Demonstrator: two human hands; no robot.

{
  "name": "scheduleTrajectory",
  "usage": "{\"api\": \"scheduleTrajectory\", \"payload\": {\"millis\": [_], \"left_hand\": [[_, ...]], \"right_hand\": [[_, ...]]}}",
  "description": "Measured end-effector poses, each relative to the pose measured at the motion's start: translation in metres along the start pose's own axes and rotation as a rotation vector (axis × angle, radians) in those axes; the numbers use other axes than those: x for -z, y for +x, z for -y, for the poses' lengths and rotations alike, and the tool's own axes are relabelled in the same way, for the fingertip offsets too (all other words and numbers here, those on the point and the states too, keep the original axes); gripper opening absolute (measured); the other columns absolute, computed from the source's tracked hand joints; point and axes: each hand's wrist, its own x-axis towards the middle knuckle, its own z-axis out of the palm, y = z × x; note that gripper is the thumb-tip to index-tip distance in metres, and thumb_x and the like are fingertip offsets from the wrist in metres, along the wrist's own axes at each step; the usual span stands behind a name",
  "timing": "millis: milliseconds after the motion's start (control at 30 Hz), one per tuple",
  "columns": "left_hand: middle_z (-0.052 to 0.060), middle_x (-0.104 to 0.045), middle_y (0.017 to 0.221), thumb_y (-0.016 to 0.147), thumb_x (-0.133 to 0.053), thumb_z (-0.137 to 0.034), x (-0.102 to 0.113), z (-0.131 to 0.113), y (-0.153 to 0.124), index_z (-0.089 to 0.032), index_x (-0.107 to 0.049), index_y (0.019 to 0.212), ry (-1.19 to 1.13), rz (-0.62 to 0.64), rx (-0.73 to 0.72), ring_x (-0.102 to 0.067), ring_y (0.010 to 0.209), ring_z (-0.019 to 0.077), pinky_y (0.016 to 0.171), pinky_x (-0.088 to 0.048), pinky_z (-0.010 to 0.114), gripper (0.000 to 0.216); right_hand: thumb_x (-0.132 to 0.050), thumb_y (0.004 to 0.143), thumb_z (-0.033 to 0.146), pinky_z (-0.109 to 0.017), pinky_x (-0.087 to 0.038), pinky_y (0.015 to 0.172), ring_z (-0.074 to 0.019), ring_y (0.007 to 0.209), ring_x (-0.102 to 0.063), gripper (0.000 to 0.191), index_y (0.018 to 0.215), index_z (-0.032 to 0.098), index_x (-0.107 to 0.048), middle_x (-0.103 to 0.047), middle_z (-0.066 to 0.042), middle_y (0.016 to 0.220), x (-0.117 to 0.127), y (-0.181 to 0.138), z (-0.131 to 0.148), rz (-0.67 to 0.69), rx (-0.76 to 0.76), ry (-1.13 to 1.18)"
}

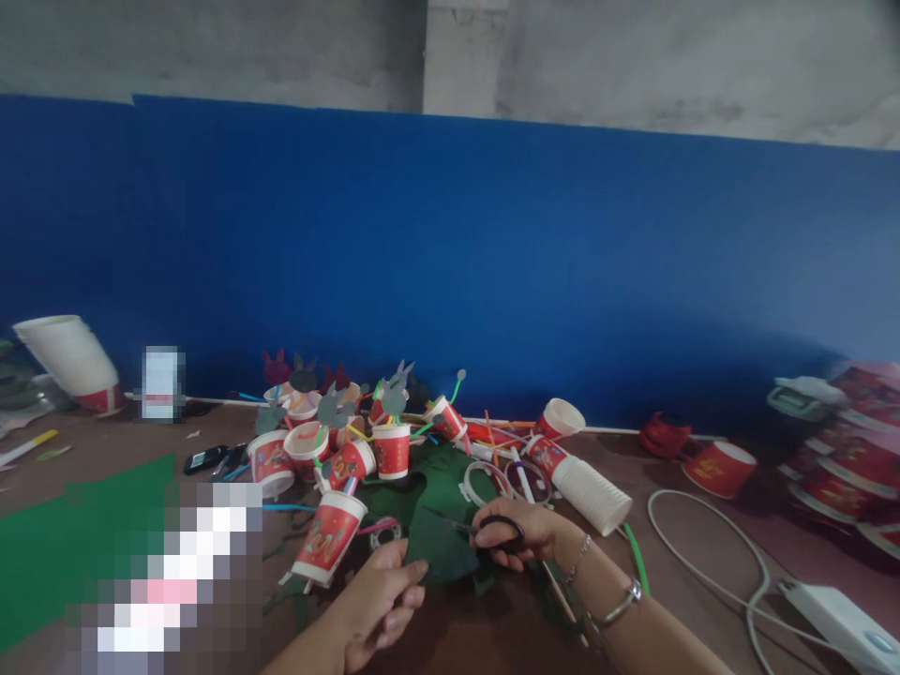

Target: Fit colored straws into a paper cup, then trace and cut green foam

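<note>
My right hand (517,534) is closed round the black handles of a pair of scissors (450,522), whose blades point left across a dark green sheet (442,553). At the sheet's left edge, my left hand (390,595) pinches it between thumb and fingers. Just left of that hand a red paper cup (329,539) leans at a tilt. A roll of tape (385,534) lies behind the left hand. Above the right hand are pale rings (488,483) that look like more tape rolls.
Several red cups with animal-head cutouts (392,450) crowd the table's middle. A stack of paper cups (591,492) lies right of my right hand. Farther right are a white cable (731,525) and a power strip (844,619). A green sheet (84,553) lies left; a blue partition (450,253) stands behind.
</note>
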Motion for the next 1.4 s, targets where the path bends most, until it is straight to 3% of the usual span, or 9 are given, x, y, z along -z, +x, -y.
{"api": "scheduleTrajectory", "payload": {"millis": [167,367,600,833,1033,1167,1267,1333,1400], "left_hand": [[-0.013,-0.039,0.05,0.07,-0.063,-0.046,-0.002,-0.002,-0.002,-0.022,-0.042,0.09,0.001,0.009,0.022,-0.017,0.029,-0.001,0.032,-0.006,0.017,0.038],[-0.013,-0.038,0.05,0.071,-0.061,-0.045,-0.002,-0.002,-0.001,-0.022,-0.04,0.087,0.016,-0.001,0.019,-0.016,0.029,-0.0005,0.031,-0.006,0.017,0.035],[-0.013,-0.039,0.049,0.071,-0.06,-0.042,0.0,-0.005,-0.003,-0.023,-0.041,0.09,0.037,-0.01,0.045,-0.016,0.029,0.0003,0.03,-0.006,0.016,0.033],[-0.013,-0.039,0.047,0.071,-0.06,-0.04,0.003,-0.004,-0.001,-0.023,-0.04,0.089,0.041,0.011,0.059,-0.015,0.028,0.0007,0.029,-0.004,0.016,0.032],[-0.013,-0.039,0.045,0.068,-0.06,-0.04,0.004,-0.003,-0.001,-0.023,-0.042,0.087,0.046,-0.007,0.063,-0.015,0.027,0.0008,0.028,-0.005,0.015,0.031],[-0.013,-0.039,0.043,0.066,-0.06,-0.046,0.002,-0.004,-0.001,-0.023,-0.041,0.087,0.07,0.008,0.017,-0.015,0.026,0.0012,0.026,-0.007,0.014,0.036],[-0.012,-0.043,0.044,0.071,-0.055,-0.05,0.0,-0.005,0.001,-0.022,-0.041,0.088,0.096,-0.071,-0.121,-0.019,0.026,0.0015,0.025,-0.012,0.013,0.035],[-0.01,-0.047,0.045,0.074,-0.052,-0.05,-0.004,-0.006,0.004,-0.021,-0.041,0.086,0.146,-0.176,-0.251,-0.025,0.026,0.0022,0.025,-0.018,0.012,0.033],[-0.008,-0.051,0.048,0.074,-0.052,-0.05,-0.008,-0.008,0.007,-0.021,-0.04,0.084,0.189,-0.283,-0.363,-0.033,0.026,0.0034,0.025,-0.024,0.013,0.033]], "right_hand": [[-0.068,0.068,0.03,-0.01,-0.021,0.025,-0.0047,0.032,-0.051,0.021,0.078,0.012,-0.064,-0.059,0.005,0.047,0.002,-0.003,0.01,0.028,-0.026,-0.06],[-0.07,0.067,0.029,-0.011,-0.036,0.031,-0.0056,0.034,-0.052,0.023,0.081,0.011,-0.067,-0.06,0.004,0.048,0.01,0.009,0.028,0.126,-0.063,-0.151],[-0.068,0.068,0.025,-0.011,-0.036,0.029,-0.0045,0.032,-0.047,0.019,0.081,0.011,-0.067,-0.058,0.005,0.045,0.019,0.013,0.027,0.141,-0.044,-0.195],[-0.072,0.065,0.025,-0.012,-0.04,0.035,-0.0059,0.039,-0.052,0.021,0.081,0.012,-0.069,-0.06,0.004,0.05,0.017,0.022,0.043,0.215,-0.062,-0.251],[-0.079,0.058,0.027,-0.011,-0.032,0.029,-0.0043,0.036,-0.048,0.027,0.078,0.012,-0.069,-0.061,0.004,0.053,0.028,0.033,0.04,0.188,-0.057,-0.306],[-0.077,0.06,0.035,-0.012,-0.032,0.032,-0.0052,0.037,-0.049,0.032,0.081,0.012,-0.066,-0.059,0.004,0.053,0.027,0.025,0.032,0.135,-0.023,-0.274],[-0.066,0.07,0.046,-0.012,-0.034,0.037,-0.0069,0.048,-0.055,0.038,0.093,0.017,-0.058,-0.062,0.003,0.063,0.01,0.012,0.025,0.046,0.104,-0.172],[-0.072,0.066,0.039,-0.013,-0.038,0.044,-0.0088,0.06,-0.058,0.037,0.092,0.017,-0.057,-0.062,0.002,0.072,-0.009,0.005,0.02,-0.085,0.309,0.027],[-0.072,0.066,0.03,-0.014,-0.037,0.046,-0.0079,0.058,-0.055,0.034,0.093,0.019,-0.056,-0.058,0.004,0.068,-0.028,0.003,0.017,-0.273,0.393,0.18]]}}
